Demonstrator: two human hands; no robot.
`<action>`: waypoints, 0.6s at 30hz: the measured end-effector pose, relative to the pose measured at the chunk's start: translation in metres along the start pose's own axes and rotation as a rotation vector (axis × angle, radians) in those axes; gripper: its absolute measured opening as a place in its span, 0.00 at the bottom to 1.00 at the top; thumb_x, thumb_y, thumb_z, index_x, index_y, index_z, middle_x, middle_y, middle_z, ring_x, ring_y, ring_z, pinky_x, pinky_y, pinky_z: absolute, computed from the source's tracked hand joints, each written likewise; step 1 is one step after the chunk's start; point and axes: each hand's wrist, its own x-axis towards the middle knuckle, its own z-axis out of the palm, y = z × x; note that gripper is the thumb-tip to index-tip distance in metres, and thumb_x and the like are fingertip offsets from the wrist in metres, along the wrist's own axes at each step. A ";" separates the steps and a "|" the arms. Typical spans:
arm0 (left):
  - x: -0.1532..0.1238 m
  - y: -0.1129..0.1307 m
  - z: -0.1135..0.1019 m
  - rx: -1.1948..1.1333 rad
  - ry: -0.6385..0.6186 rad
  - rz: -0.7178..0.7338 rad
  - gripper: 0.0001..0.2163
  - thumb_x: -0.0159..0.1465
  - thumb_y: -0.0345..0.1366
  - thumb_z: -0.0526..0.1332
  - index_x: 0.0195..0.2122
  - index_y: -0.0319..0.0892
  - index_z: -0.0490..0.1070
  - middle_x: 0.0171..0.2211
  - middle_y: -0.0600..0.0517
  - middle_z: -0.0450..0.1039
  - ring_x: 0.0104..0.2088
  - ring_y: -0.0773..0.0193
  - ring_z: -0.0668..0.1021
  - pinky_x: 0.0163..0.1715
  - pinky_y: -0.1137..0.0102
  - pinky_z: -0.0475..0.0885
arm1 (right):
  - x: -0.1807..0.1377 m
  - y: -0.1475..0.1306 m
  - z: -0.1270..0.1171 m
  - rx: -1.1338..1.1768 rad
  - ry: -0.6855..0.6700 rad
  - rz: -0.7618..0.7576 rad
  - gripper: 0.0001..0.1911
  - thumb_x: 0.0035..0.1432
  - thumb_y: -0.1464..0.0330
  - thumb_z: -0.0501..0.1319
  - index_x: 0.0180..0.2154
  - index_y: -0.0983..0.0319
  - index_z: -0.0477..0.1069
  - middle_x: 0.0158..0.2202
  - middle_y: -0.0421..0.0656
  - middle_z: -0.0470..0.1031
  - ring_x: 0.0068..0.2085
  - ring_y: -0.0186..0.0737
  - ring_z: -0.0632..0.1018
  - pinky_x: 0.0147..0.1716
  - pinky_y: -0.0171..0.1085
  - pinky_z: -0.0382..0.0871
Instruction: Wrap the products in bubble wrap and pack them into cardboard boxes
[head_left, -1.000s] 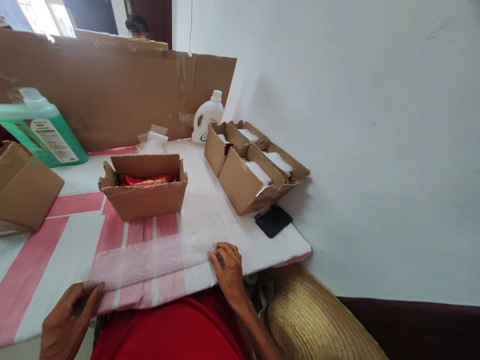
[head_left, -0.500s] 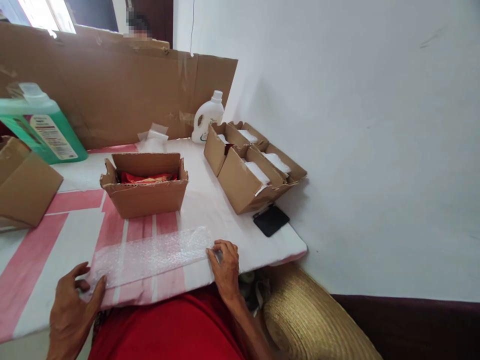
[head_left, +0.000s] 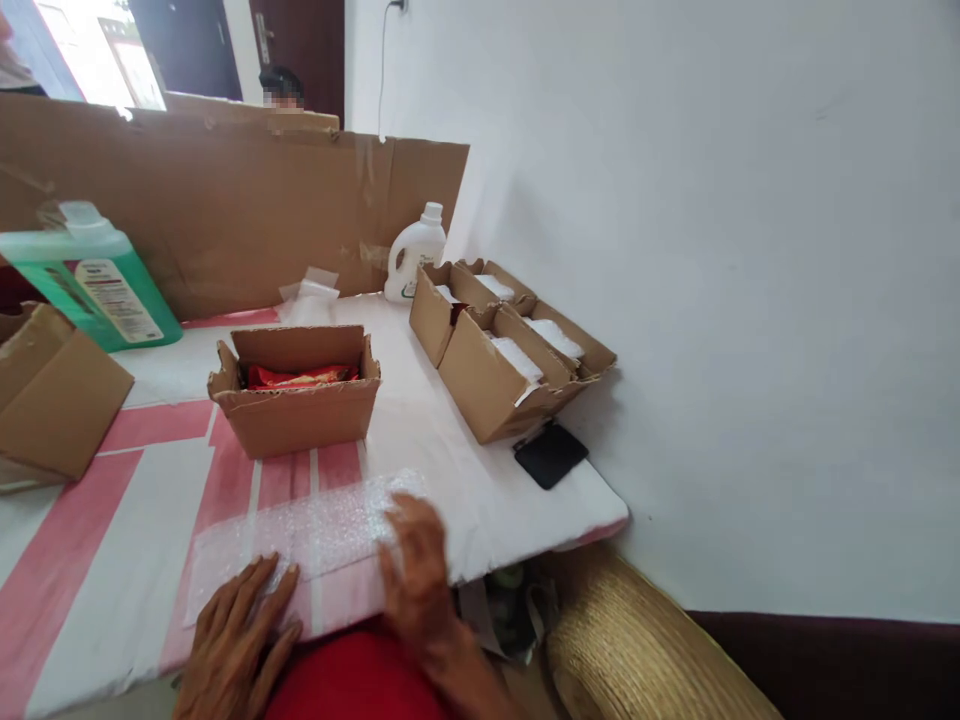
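Observation:
A clear strip of bubble wrap (head_left: pixel 330 525) lies flat along the front of the table. My left hand (head_left: pixel 244 625) rests on its near left part, fingers stretched out and palm down. Over the right end of the wrap is my right hand (head_left: pixel 416 565), blurred by motion. Its fingers are loosely bent and apart from the thumb, with nothing seen between them; whether it touches the wrap is unclear. Just beyond the wrap stands an open cardboard box (head_left: pixel 300 425) with red shiny packets (head_left: pixel 300 377) inside.
Joined cardboard boxes (head_left: pixel 480 390) holding white packets stand at right, near a black flat pouch (head_left: pixel 551 455). A green liquid jug (head_left: pixel 112 290), another carton (head_left: pixel 60 400), a white bottle (head_left: pixel 416 255) and clear plastic pieces (head_left: pixel 311 295) stand before a cardboard screen (head_left: pixel 247 210). A woven basket (head_left: pixel 637 640) is below.
My left hand has moved right from the wrap's left end and flattened onto it. My right hand has let go of the right corner and shifted left. The view has tilted up slightly.

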 end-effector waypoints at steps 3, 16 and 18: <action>-0.008 -0.012 0.008 0.015 0.058 0.091 0.28 0.65 0.42 0.59 0.66 0.46 0.62 0.61 0.40 0.69 0.56 0.48 0.74 0.50 0.58 0.70 | 0.016 -0.044 0.031 0.150 -0.387 -0.356 0.26 0.73 0.60 0.50 0.65 0.66 0.58 0.66 0.52 0.65 0.69 0.46 0.60 0.68 0.46 0.55; 0.006 -0.007 0.000 -0.046 0.017 0.012 0.27 0.66 0.41 0.60 0.67 0.51 0.61 0.61 0.45 0.69 0.57 0.53 0.74 0.49 0.60 0.71 | -0.014 0.092 -0.038 -0.369 -0.577 0.254 0.47 0.64 0.46 0.58 0.71 0.72 0.50 0.72 0.63 0.50 0.72 0.61 0.54 0.66 0.60 0.55; 0.009 -0.004 -0.005 -0.041 0.019 0.002 0.25 0.66 0.41 0.60 0.65 0.50 0.64 0.60 0.45 0.70 0.56 0.53 0.74 0.49 0.61 0.71 | -0.010 0.086 -0.043 -0.371 -0.501 0.165 0.44 0.64 0.50 0.61 0.70 0.70 0.52 0.70 0.61 0.55 0.70 0.61 0.59 0.63 0.58 0.60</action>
